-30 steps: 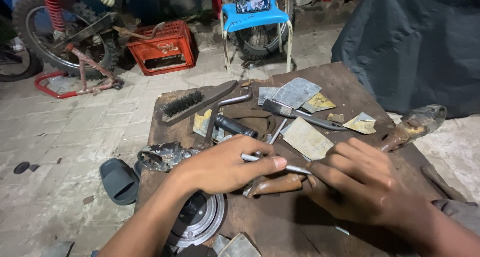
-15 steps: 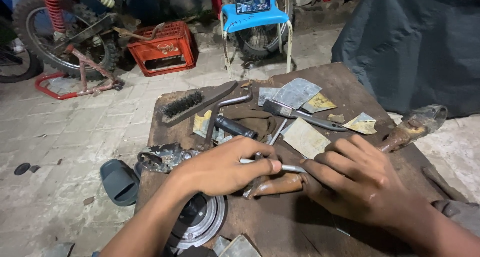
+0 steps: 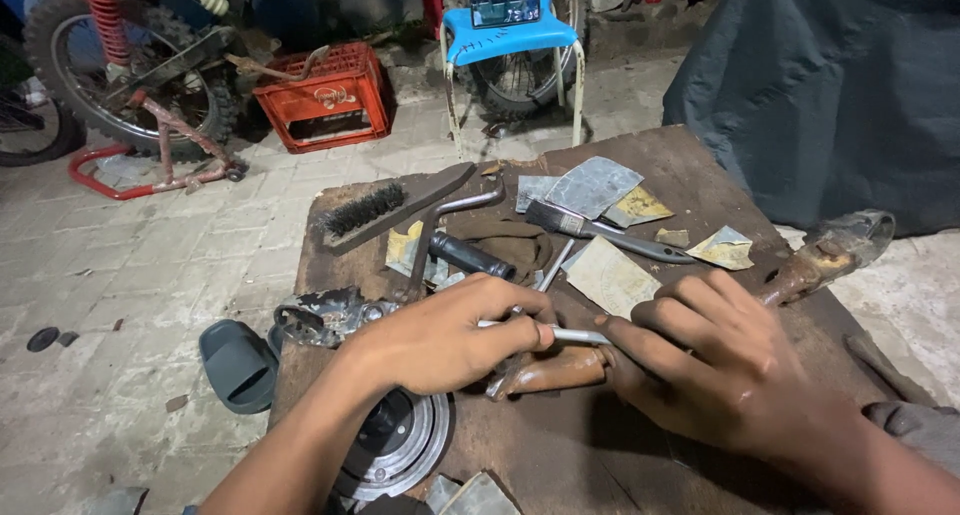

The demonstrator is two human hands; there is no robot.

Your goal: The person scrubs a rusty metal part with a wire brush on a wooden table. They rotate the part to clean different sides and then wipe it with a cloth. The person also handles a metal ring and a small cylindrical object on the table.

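Hands meet over the wooden table (image 3: 640,445). The left hand (image 3: 445,335) is closed around a thin metal rod (image 3: 570,334), which runs to the right from its fingers. The right hand (image 3: 730,365) is pressed down with bent fingers, its fingertips touching the rod's far end and a brown rusty piece (image 3: 550,372) lying just below.

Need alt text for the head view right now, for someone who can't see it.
Both hands work a thin metal rod over a brown wooden table: the left hand grips it, the right hand touches its other end. Behind lie a wire brush, sandpaper scraps and a paintbrush.
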